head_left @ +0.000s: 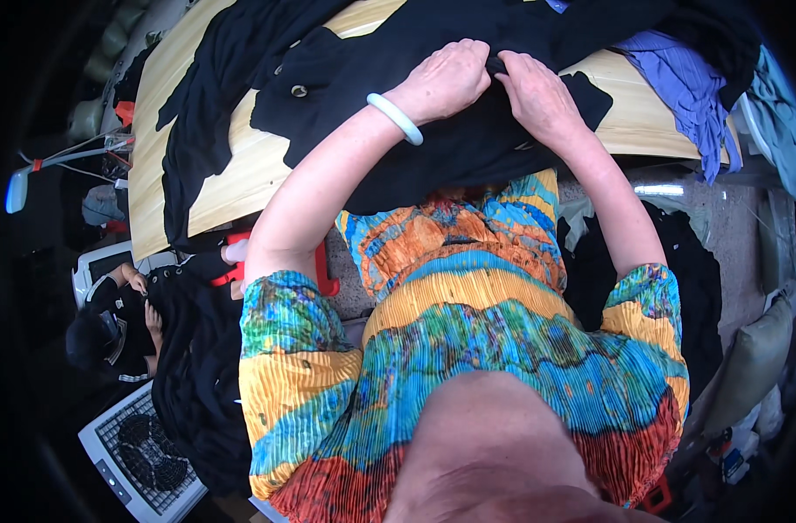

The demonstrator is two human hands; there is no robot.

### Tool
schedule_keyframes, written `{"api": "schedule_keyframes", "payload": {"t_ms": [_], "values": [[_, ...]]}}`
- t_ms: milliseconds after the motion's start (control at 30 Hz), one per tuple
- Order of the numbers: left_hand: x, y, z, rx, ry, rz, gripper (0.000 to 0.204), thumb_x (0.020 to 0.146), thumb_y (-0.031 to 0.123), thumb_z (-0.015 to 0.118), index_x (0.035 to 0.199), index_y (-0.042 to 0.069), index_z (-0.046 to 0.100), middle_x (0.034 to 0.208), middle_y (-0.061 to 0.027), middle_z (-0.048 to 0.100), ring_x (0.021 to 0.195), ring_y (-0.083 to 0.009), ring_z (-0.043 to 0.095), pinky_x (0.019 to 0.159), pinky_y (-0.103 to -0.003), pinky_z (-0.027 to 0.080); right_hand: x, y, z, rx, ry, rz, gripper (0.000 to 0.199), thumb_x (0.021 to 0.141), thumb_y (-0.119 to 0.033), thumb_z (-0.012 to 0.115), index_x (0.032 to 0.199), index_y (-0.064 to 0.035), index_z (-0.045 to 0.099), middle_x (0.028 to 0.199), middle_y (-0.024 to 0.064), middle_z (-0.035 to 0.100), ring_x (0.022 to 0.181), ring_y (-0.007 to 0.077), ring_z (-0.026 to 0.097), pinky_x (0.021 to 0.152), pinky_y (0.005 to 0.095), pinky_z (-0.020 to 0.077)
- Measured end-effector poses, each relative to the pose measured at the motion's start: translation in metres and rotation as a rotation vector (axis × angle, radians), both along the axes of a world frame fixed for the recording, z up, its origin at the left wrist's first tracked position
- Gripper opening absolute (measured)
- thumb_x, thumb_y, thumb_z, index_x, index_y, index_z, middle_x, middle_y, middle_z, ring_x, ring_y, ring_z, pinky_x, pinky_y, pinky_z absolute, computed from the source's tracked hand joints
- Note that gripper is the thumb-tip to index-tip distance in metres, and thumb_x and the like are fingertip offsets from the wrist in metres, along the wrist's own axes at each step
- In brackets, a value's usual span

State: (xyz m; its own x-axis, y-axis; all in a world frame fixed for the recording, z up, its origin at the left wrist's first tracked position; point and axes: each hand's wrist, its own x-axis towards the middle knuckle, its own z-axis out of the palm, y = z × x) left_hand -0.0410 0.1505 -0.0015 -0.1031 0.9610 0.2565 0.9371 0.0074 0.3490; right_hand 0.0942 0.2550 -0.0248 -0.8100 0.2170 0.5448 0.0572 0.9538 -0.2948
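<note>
Lapward, black cloth (463, 144) (long axis unclear) in the pinched grip of left hand (448, 81) and right hand (540, 98).

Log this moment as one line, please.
left hand: holding black cloth; right hand: holding same cloth; surface: wood-grain table; table's right: purple cloth

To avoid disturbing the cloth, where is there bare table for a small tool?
Bare wood shows on the table at left, between the long black cloth and the black garment, and outside that cloth along the left edge. A smaller patch lies right, between garment and purple cloth. Crowded: the middle, where left hand and right hand grip the garment.
</note>
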Motion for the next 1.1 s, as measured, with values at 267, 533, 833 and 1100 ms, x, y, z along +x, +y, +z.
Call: {"api": "schedule_keyframes", "payload": {"t_ms": [267,533,833,1100], "values": [[-0.006,-0.001,-0.002,0.011,-0.186,-0.032,0.018,0.081,0.007,0.045,0.094,-0.004,0.05,0.086,-0.0213,0.055,0.084,-0.0369,0.055,0.075,-0.041,0.045,0.003,0.001,0.008,-0.107,0.022,0.021,0.013,0.081,-0.005,0.048,0.093,-0.0013,0.049,0.081,0.0158,0.056,0.081,0.0325,0.056,0.07,0.0411,0.0453],[-0.025,0.001,0.005,-0.191,-0.33,-0.177,0.022,0.083,0.013,0.053,0.1,-0.002,0.053,0.09,-0.0105,0.051,0.082,-0.0206,0.051,0.074,-0.029,0.041,0.0,0.027,0.008,-0.868,-0.236,0.267,0.017,0.084,-0.014,0.055,0.091,0.0014,0.055,0.075,-0.0033,0.054,0.07,0.0037,0.045,0.065,0.0208,0.0395],[0.0,0.009,0.008,-0.195,-0.101,0.055,0.028,0.074,0.018,0.055,0.097,0.002,0.058,0.097,-0.0172,0.054,0.091,-0.0313,0.055,0.084,-0.037,0.044,0.056,0.032,0.0,-0.524,-0.373,-0.042,0.028,0.079,-0.023,0.059,0.095,-0.0002,0.057,0.083,0.0169,0.061,0.079,0.0313,0.059,0.071,0.0368,0.0458],[0.045,0.06,-0.012,-0.094,0.486,-0.034,0.03,0.069,0.03,0.068,0.08,0.004,0.061,0.084,-0.0096,0.053,0.081,-0.0237,0.054,0.068,-0.033,0.047,0.068,0.021,-0.015,-0.36,-0.316,-0.008,0.02,0.079,-0.012,0.056,0.094,0.002,0.056,0.088,0.0171,0.057,0.082,0.0333,0.056,0.073,0.0374,0.0448]]}}
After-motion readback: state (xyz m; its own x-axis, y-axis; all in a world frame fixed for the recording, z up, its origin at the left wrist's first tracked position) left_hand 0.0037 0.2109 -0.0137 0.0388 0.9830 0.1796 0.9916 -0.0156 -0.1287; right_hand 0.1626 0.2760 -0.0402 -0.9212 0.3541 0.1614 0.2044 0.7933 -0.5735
